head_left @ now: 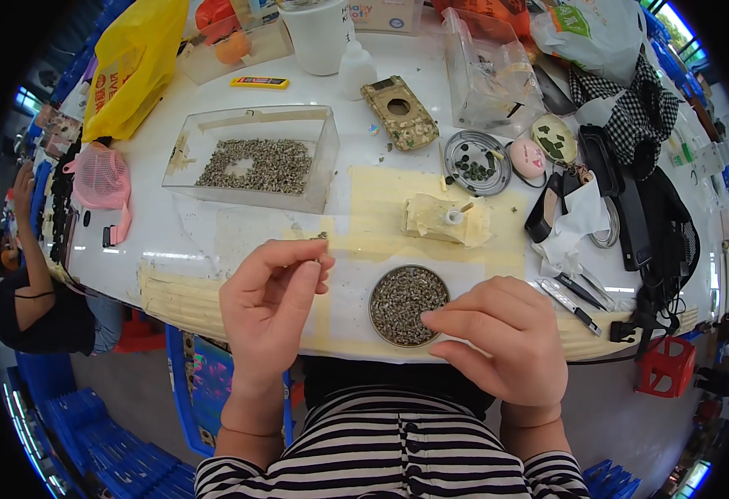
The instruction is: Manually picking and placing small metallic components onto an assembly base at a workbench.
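Observation:
My left hand (271, 301) is raised over the table's near edge, its thumb and fingers pinched on a tiny camouflage-coloured part (321, 237). Beside it, a round dish (373, 308) is full of small grey-brown parts (406, 301). My right hand (506, 337) hovers at the dish's right rim, index fingertip over the parts and thumb held apart below; nothing shows between them. Beyond the dish sits a small tape-covered block (431, 223) with a white nozzle-like piece and a thin stick on top.
A clear box (252, 193) of similar parts stands at left. Farther back lie a camouflage toy tank hull (399, 112), a white squeeze bottle (356, 71) and a yellow cutter knife (260, 82). Tweezers (571, 306), a round tray (477, 162) and black straps are at right. Another person (36, 308) sits far left.

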### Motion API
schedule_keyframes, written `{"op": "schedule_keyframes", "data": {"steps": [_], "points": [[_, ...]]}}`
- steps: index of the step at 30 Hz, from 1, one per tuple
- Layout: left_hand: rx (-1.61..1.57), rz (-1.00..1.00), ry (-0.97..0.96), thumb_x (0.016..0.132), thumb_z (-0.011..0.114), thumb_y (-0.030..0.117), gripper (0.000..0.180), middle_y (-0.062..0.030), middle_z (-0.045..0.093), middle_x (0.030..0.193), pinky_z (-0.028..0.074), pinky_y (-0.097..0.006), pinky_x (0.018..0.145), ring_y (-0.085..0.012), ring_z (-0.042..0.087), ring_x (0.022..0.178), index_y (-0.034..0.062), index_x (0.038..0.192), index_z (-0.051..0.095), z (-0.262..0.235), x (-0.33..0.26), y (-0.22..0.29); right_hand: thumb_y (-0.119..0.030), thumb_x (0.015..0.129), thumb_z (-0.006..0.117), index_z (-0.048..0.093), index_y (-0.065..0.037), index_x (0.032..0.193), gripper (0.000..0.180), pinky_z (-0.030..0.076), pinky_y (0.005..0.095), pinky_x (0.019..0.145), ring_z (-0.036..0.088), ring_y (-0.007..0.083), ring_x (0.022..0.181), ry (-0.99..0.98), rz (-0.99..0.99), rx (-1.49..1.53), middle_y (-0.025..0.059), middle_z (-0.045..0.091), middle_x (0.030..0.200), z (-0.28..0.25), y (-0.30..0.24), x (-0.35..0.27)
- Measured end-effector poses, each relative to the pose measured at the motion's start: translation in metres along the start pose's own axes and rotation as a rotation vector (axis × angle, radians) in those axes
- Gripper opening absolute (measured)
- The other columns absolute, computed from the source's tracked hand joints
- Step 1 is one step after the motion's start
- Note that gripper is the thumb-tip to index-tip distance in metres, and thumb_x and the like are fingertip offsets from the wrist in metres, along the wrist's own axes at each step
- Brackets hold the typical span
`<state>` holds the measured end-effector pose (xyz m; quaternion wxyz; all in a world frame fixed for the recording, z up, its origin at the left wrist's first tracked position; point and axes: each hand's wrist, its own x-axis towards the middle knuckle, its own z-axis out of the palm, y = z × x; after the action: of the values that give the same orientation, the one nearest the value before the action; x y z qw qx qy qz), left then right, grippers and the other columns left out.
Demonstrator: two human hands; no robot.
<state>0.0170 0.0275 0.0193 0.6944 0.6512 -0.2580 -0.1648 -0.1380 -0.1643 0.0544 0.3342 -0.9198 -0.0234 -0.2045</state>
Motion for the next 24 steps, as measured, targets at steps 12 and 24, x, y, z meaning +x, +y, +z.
{"op": "schedule_keyframes", "data": {"steps": [12,24], "points": [[-0.833,-0.389,-0.274,0.099,0.061,0.005,0.016,-0.0179,0.071,0.114,0.058,-0.032,0.092,-0.0193,0.068,0.106,-0.0008,0.114,0.063,0.039,0.006,-0.023,0.002,0.07,0.08,0.071,-0.005,0.092,0.025,0.046,0.0324,0.056,0.059,0.0233,0.067,0.467,-0.089,-0.091,0.0058,0.062,0.079,0.04,0.011,0.021],[-0.934,-0.364,-0.308,0.093,0.064,-0.007,0.021,-0.0173,0.07,0.115,0.055,-0.034,0.096,-0.0217,0.067,0.107,-0.0026,0.113,0.07,0.041,0.003,-0.026,0.003,0.068,0.079,0.069,-0.004,0.089,0.024,0.045,0.0326,0.055,0.058,0.0233,0.066,0.491,-0.108,-0.095,0.0059,0.06,0.078,0.043,0.012,0.022]]}}
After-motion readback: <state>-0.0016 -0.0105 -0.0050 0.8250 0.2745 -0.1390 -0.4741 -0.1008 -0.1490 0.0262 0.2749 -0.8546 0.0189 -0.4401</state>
